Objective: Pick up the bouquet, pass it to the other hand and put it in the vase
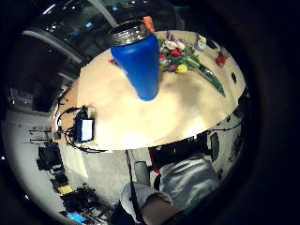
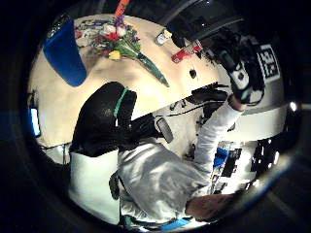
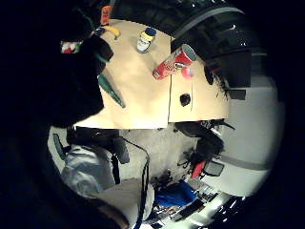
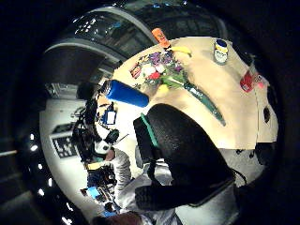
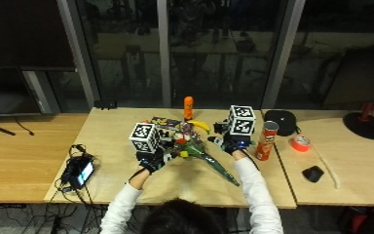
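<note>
The bouquet (image 5: 193, 148) lies flat on the light wooden table (image 5: 119, 131), its mixed flower heads toward the far side and its green wrapped stems (image 5: 222, 173) pointing at the near right. My left hand (image 5: 152, 162) hovers just left of it and my right hand (image 5: 233, 144) just right of it; both hold nothing. The blue vase (image 1: 138, 61) stands upright beside the flower heads (image 1: 177, 57), also seen in the right thumb side view (image 4: 124, 93). In the outside view the vase is hidden behind my left hand. The right hand (image 2: 238, 68) hangs in the air above the table.
A red snack can (image 5: 263, 141) stands right of my right hand. An orange bottle (image 5: 188, 107) and a banana (image 5: 200, 126) sit behind the flowers. Further right are a tape roll (image 5: 299, 143) and a black mouse (image 5: 312, 173). A cabled device (image 5: 80, 171) sits near the left edge.
</note>
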Demonstrator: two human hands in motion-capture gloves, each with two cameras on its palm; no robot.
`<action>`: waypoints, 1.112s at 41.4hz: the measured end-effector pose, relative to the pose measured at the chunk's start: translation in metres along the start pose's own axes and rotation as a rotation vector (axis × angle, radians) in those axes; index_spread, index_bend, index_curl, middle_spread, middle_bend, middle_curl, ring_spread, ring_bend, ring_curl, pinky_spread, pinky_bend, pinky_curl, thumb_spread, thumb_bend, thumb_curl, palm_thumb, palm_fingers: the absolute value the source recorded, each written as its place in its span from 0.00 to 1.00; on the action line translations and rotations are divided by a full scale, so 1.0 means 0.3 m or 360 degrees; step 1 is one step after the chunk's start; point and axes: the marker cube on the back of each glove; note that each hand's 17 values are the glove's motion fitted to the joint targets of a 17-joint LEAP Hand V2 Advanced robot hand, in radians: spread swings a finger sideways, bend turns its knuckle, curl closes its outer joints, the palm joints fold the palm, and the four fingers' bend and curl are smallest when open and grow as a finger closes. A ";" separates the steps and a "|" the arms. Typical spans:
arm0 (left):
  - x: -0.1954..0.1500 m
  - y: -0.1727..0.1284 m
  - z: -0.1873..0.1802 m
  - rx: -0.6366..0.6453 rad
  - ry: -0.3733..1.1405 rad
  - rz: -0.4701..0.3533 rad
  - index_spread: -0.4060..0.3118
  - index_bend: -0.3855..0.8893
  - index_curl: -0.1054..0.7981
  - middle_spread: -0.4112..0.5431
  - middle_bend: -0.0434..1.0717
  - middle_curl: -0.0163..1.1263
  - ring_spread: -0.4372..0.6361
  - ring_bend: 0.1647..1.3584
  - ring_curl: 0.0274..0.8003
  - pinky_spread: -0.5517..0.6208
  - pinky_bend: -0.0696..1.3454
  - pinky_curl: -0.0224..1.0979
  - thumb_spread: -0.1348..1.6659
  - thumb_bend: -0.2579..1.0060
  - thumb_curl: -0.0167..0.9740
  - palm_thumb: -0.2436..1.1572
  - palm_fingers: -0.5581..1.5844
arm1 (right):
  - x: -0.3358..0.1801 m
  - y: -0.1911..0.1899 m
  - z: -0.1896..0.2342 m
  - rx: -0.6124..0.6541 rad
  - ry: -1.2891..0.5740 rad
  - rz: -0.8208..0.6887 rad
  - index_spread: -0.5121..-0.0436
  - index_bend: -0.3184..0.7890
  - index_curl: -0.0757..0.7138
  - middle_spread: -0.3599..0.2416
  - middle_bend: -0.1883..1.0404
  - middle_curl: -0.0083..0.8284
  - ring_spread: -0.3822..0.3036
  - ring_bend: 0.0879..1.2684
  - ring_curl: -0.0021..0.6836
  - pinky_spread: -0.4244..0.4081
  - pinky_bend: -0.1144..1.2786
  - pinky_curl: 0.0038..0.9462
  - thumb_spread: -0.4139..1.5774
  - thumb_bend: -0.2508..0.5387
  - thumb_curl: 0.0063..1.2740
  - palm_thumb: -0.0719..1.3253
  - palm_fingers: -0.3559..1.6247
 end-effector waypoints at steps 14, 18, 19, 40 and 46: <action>0.001 0.013 -0.007 0.0137 0.0055 0.0060 0.63 0.42 0.44 0.73 0.20 0.26 0.78 0.30 0.28 0.79 0.29 0.30 0.69 0.19 0.32 0.49 0.36 | 0.190 -0.165 0.206 -0.0111 -0.0151 0.0255 0.63 0.31 0.13 0.75 0.39 0.41 0.58 0.58 0.51 0.72 0.69 0.40 0.79 0.30 0.21 0.31 0.39; -0.002 0.011 0.001 0.0142 0.0053 0.0053 0.62 0.42 0.45 0.72 0.21 0.27 0.78 0.30 0.28 0.79 0.28 0.30 0.69 0.19 0.33 0.49 0.36 | 0.232 -0.192 0.312 -0.0177 -0.0201 0.0290 0.63 0.31 0.13 0.73 0.39 0.42 0.56 0.59 0.52 0.71 0.70 0.41 0.78 0.30 0.22 0.33 0.39; -0.003 0.010 0.004 0.0139 0.0055 0.0051 0.62 0.42 0.45 0.72 0.21 0.27 0.78 0.30 0.29 0.79 0.28 0.30 0.69 0.19 0.33 0.49 0.36 | 0.240 -0.200 0.341 -0.0192 -0.0209 0.0294 0.64 0.31 0.13 0.73 0.39 0.42 0.55 0.59 0.52 0.70 0.70 0.41 0.78 0.30 0.22 0.33 0.39; 0.006 -0.001 0.038 0.0082 0.0046 0.0058 0.61 0.42 0.46 0.71 0.21 0.29 0.77 0.30 0.30 0.79 0.27 0.31 0.70 0.19 0.34 0.49 0.37 | 0.218 -0.119 0.714 -0.0467 -0.0243 0.0332 0.72 0.32 0.12 0.67 0.41 0.47 0.46 0.61 0.54 0.60 0.73 0.40 0.76 0.29 0.25 0.35 0.41; 0.002 0.001 0.043 0.0068 0.0045 0.0047 0.61 0.42 0.46 0.71 0.21 0.29 0.77 0.30 0.30 0.79 0.27 0.32 0.69 0.19 0.34 0.49 0.37 | 0.222 -0.107 0.781 -0.0499 -0.0147 0.0425 0.74 0.32 0.13 0.63 0.43 0.49 0.43 0.60 0.55 0.56 0.72 0.39 0.76 0.29 0.25 0.36 0.43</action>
